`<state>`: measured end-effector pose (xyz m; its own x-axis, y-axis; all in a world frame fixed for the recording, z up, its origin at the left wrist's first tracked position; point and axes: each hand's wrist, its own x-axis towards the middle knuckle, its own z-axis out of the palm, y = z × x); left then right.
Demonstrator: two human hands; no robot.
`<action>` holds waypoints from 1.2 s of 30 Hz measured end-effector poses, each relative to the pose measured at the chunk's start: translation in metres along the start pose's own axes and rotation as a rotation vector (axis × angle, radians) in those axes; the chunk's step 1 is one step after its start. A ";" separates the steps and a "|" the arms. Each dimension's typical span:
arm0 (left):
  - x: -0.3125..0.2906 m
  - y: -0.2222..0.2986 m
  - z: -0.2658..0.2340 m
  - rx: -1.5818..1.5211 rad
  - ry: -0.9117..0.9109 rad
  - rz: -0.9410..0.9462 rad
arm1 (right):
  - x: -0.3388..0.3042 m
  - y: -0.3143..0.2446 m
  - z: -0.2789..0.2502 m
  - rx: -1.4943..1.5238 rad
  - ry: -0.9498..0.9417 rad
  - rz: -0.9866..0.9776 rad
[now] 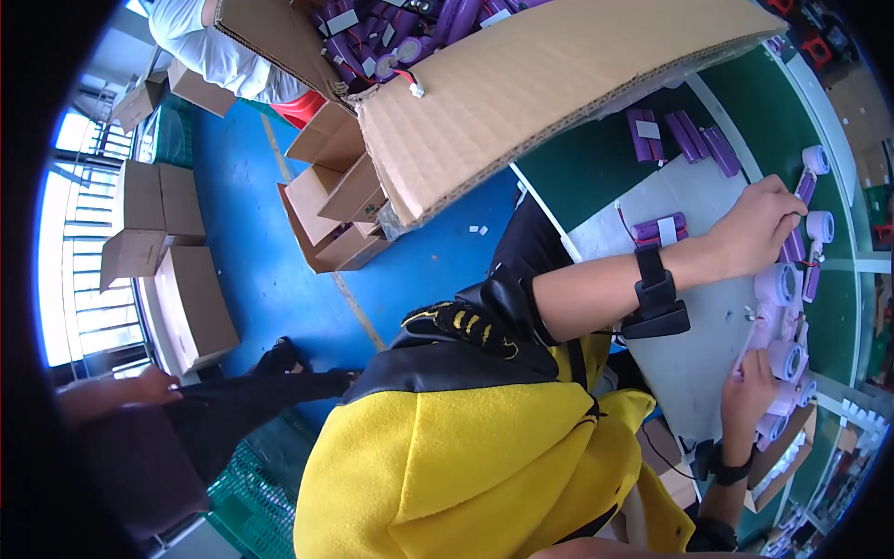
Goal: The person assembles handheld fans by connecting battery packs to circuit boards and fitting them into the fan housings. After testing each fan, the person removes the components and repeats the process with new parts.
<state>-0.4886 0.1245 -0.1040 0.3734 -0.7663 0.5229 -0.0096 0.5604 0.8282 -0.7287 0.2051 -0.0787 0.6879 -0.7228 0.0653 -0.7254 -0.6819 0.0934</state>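
Observation:
My left hand is closed, its fingertips pinched together above a purple battery pack. What is between them is hidden. Lower in the view, my right hand has its fingers curled against a lilac plastic housing with a round, ring-shaped end. Several similar lilac pieces lie in a row along the bench, some with purple packs and thin red wires; one ringed end is beyond my left hand. By my left wrist lies another wired purple battery pack with a white label.
A large open cardboard box holds many purple battery packs. More purple packs lie on the green-and-grey bench. An open carton sits beside my right wrist. Cartons stand on the blue floor; other people are at the left.

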 end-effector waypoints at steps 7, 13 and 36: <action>-0.001 0.019 -0.011 -0.179 -0.230 -0.127 | 0.016 -0.002 -0.019 0.615 -0.080 0.099; -0.009 0.023 -0.020 -0.305 -0.753 -0.186 | 0.013 0.008 0.038 1.188 0.249 0.202; -0.019 0.031 -0.042 0.399 -1.065 -0.318 | 0.049 -0.039 0.036 1.732 0.726 0.613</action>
<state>-0.4569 0.1693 -0.0969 -0.5486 -0.8355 0.0299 -0.4160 0.3039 0.8571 -0.6673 0.1925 -0.1145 -0.0678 -0.9951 0.0714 0.2398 -0.0857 -0.9670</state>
